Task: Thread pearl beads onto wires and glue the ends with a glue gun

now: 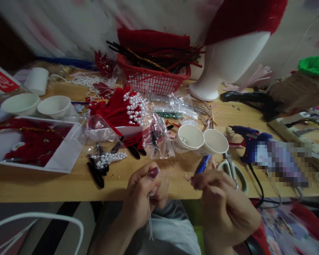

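My left hand (140, 194) is closed in front of the table edge, thumb on top, gripping a thin white thread (150, 223) whose loose ends hang below the fist. A small pale bit shows between those fingers, too unclear to name. To its right, my right hand (225, 209) is pinched, thumb against fingers, slightly blurred; whatever may be in the pinch cannot be made out. Just beyond that hand lie a blue pen-like object (202, 164) and scissors (231, 170) with pale handles. Two paper cups (215, 141) stand side by side behind them, one with a few white beads inside.
A blue glue gun (251, 138) lies at right, its cord over the table edge. Behind are a red basket (154, 80) of pipe cleaners and a white mannequin head (225, 67). Pearl-tipped red stems (135, 106), black clips (95, 175) and a white box (62, 156) lie left.
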The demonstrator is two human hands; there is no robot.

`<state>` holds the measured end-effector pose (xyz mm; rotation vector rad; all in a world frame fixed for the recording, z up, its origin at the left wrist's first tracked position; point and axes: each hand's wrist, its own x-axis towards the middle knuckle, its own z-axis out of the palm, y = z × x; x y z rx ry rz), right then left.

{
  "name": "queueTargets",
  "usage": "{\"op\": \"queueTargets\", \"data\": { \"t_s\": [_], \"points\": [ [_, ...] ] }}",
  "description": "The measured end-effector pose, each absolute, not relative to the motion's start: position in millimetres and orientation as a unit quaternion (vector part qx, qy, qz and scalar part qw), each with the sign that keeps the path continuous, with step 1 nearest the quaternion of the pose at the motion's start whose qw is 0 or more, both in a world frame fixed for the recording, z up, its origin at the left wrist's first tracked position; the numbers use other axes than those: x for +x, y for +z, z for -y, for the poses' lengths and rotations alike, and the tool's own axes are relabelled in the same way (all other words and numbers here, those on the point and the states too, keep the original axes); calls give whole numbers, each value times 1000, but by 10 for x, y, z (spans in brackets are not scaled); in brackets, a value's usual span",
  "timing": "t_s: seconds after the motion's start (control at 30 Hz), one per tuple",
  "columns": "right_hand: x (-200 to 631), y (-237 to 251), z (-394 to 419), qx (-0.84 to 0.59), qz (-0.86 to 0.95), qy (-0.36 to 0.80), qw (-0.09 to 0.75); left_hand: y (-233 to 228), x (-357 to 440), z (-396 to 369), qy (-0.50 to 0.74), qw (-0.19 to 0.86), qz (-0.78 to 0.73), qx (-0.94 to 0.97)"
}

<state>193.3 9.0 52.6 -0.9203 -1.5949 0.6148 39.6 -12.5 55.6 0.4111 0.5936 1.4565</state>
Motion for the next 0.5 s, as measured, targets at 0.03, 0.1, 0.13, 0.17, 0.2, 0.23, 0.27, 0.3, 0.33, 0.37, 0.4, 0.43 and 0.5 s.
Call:
{"op": "queueTargets", "data": {
  "t_s": [0.03, 0.1, 0.13, 0.17, 0.2, 0.23, 0.27, 0.3, 0.33, 0.37, 0.4, 0.43, 0.5],
  "points": [
    [1910, 529, -84, -397, 667, 275, 568, 554, 405, 134, 652, 679, -278, 191],
    [1841, 550, -77, -395, 645, 347, 554, 544, 418, 164, 650, 656, -319, 211],
    [1802, 562, -73, -384, 637, 393, 540, 539, 423, 182, 651, 639, -344, 222],
    [1761, 571, -69, -368, 628, 435, 530, 535, 429, 201, 648, 621, -374, 232],
    [1721, 573, -64, -351, 620, 466, 525, 533, 435, 219, 641, 606, -404, 240],
    [1681, 569, -60, -338, 611, 489, 523, 532, 440, 236, 635, 593, -429, 248],
    [1644, 556, -58, -330, 597, 506, 528, 533, 445, 249, 628, 583, -448, 255],
    [1610, 536, -57, -325, 579, 521, 536, 533, 448, 259, 621, 578, -459, 263],
    [1579, 512, -57, -322, 559, 534, 546, 532, 451, 265, 616, 574, -465, 274],
    [1553, 484, -59, -323, 537, 545, 556, 529, 452, 267, 611, 570, -468, 286],
    [1532, 457, -62, -325, 518, 553, 567, 523, 452, 266, 607, 566, -470, 300],
    [1517, 431, -67, -327, 503, 556, 575, 514, 451, 259, 602, 563, -472, 313],
    [1505, 392, -79, -332, 491, 556, 583, 492, 448, 234, 595, 565, -475, 317]
  ]
}}
